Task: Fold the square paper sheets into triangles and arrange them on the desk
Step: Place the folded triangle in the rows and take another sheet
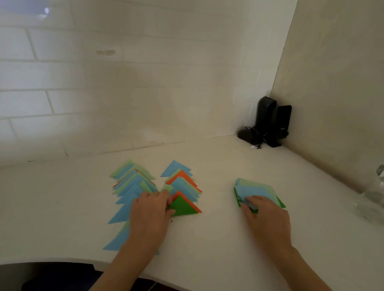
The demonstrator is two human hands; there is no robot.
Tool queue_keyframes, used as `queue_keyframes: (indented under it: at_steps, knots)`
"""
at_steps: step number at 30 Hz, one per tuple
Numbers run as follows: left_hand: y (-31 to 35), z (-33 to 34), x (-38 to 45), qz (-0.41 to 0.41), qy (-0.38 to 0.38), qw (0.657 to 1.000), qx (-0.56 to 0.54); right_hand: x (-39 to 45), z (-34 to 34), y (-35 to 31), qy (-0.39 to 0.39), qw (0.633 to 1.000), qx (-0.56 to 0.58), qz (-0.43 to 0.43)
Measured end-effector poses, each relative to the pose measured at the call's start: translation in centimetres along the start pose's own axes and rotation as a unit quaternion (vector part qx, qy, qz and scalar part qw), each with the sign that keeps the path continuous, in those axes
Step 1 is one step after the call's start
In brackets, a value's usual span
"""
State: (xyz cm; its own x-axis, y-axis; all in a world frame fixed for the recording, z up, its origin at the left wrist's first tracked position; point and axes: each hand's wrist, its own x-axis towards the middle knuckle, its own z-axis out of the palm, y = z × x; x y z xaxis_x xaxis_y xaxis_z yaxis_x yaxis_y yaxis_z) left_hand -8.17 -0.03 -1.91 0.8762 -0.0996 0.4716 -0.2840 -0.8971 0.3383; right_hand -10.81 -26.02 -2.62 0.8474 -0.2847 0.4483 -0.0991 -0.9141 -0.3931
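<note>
Two rows of flat paper triangles (181, 188) overlap on our smooth desk (221, 247). Our left hand (150, 210) pinches a green triangle (184, 207); our right hand (267, 216) lies straight-fingered on the square sheets (255, 191).

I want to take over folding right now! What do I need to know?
Left hand: pinching the dark green triangle at the near end of the middle row.
Right hand: fingers on the stack of unfolded squares, light blue on top.
Done: two rows of overlapping triangles on the desk, the left row longer.
Left: settle the green triangle, then fold and add the remaining squares; I can't count them.
</note>
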Motion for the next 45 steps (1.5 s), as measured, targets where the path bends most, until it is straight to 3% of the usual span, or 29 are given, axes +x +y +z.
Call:
queue_keyframes:
  at_steps: [8, 13, 17, 23, 28, 39, 45]
  knots:
    - [-0.3, 0.4, 0.7, -0.008, 0.021, 1.000, 0.007, -0.1, -0.5, 0.3, 0.037, 0.999, -0.028, -0.001]
    - [0.3, 0.0, 0.8, -0.005, 0.056, 0.998, -0.001, -1.1, -3.2, 0.2, 0.155, 0.985, -0.012, -0.078]
    - [3.0, -1.1, -0.2, 0.042, 0.089, 0.993, -0.069, -3.5, -4.4, -0.4, 0.175, 0.973, 0.001, -0.149]
    - [7.0, 0.1, -4.4, 0.179, -0.020, 0.965, -0.191, -7.1, -2.7, -0.3, 0.100, 0.979, 0.006, -0.179]
    - [7.5, 2.2, -6.2, 0.219, -0.073, 0.951, -0.208, -8.3, -1.9, 0.1, 0.049, 0.984, 0.020, -0.169]
    - [7.1, 3.6, -5.0, 0.161, -0.078, 0.946, -0.270, -7.2, -2.0, 1.3, -0.029, 0.984, 0.134, -0.110]
    - [7.4, 4.0, -4.4, 0.107, -0.061, 0.945, -0.303, -6.8, -2.1, 1.7, -0.040, 0.989, 0.126, -0.068]
